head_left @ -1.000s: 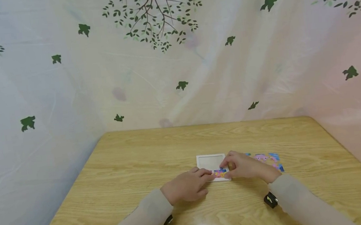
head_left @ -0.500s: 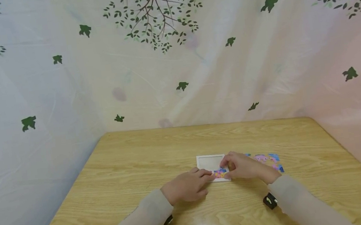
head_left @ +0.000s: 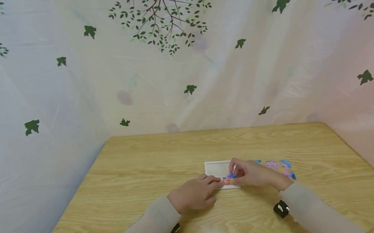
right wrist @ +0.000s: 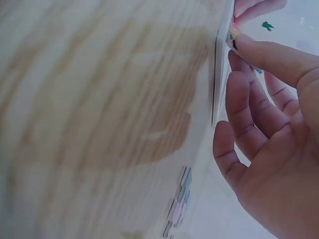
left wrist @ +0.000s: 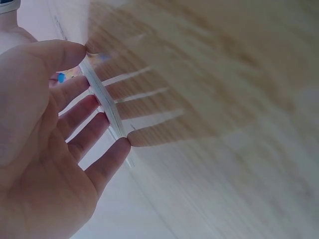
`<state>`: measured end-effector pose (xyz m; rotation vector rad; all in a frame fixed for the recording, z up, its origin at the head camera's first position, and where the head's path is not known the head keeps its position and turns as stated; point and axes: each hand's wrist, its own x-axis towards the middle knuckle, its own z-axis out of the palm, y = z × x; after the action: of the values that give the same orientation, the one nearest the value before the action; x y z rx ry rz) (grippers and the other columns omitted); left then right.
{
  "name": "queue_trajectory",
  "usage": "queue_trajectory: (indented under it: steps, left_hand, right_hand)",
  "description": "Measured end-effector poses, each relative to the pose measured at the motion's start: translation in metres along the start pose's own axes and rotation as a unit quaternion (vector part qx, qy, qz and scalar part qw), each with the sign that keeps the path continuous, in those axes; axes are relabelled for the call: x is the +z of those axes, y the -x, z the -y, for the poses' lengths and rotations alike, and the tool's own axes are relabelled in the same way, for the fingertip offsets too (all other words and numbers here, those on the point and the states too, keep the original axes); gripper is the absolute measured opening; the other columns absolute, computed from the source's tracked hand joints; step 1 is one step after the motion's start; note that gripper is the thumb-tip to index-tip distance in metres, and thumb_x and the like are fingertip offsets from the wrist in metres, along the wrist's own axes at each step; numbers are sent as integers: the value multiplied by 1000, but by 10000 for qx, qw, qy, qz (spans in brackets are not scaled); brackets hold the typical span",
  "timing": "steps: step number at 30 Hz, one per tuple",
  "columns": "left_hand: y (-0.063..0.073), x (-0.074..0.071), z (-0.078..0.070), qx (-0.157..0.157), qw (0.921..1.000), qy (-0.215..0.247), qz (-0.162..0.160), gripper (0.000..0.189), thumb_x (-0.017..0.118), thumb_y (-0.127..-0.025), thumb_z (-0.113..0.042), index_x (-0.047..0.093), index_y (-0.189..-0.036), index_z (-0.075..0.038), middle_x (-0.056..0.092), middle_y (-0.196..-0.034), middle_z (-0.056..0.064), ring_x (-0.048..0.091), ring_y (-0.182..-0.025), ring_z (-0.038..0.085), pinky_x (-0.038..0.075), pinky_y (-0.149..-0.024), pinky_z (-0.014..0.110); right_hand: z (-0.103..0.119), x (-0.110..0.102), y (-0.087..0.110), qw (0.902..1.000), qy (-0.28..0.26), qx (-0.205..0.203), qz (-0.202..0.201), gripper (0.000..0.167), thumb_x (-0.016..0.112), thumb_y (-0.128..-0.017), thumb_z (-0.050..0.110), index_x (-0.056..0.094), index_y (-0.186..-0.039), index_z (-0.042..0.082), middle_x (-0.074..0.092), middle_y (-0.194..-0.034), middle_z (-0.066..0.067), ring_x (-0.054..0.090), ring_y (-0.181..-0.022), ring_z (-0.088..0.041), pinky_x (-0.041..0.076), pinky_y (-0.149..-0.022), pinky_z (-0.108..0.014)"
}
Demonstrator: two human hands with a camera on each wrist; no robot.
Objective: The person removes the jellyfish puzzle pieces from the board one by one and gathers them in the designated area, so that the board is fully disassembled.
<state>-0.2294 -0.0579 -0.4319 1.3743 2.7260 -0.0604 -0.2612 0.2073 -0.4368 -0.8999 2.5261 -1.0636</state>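
A white-rimmed puzzle tray (head_left: 217, 162) lies on the table between both hands, its upper part bare. Colourful jigsaw pieces (head_left: 227, 182) fill part of its lower side. My left hand (head_left: 194, 194) rests over the tray's lower left, fingers fairly straight; in the left wrist view its fingertips touch the tray edge (left wrist: 107, 102). At the tray's right side, my right hand (head_left: 254, 172) pinches a blue jigsaw piece (head_left: 231, 176) between thumb and fingers. That piece looks tilted, and the fingers partly hide it.
Several loose jigsaw pieces (head_left: 272, 165), pink and blue, lie on the wooden table (head_left: 150, 159) just right of the tray, partly behind the right hand. A printed cloth (head_left: 157, 97) hangs behind the table. A black wrist device (head_left: 281, 209) sits under the right sleeve.
The right fingers have shifted slightly, and the blue jigsaw piece between them now looks more tilted. The left hand stays in place on the tray.
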Motion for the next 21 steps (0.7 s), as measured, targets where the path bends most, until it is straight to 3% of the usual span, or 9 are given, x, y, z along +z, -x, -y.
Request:
queue_trajectory:
  steps: [10,21]
  left_hand:
    - [1,-1,-2,-32,9999,59,-88,53,57,-105,-31,46,-156,-21,48,-154,-3,49,-135,17,43,-110,30]
    - [3,1,-2,45,9998,-28,-198,52,55,-105,-29,45,-156,-21,51,-152,-3,51,-133,18,44,-110,30]
  right_hand:
    - [-15,-15,16,9997,-15,158,-161,29,76,-94,24,54,-108,13,59,-76,5,48,-62,-6,41,-55,-21]
    - [-33,-45,65,9996,-46,175,-236,25,73,-96,17,55,-111,8,58,-82,3,50,-70,-5,44,-60,-22]
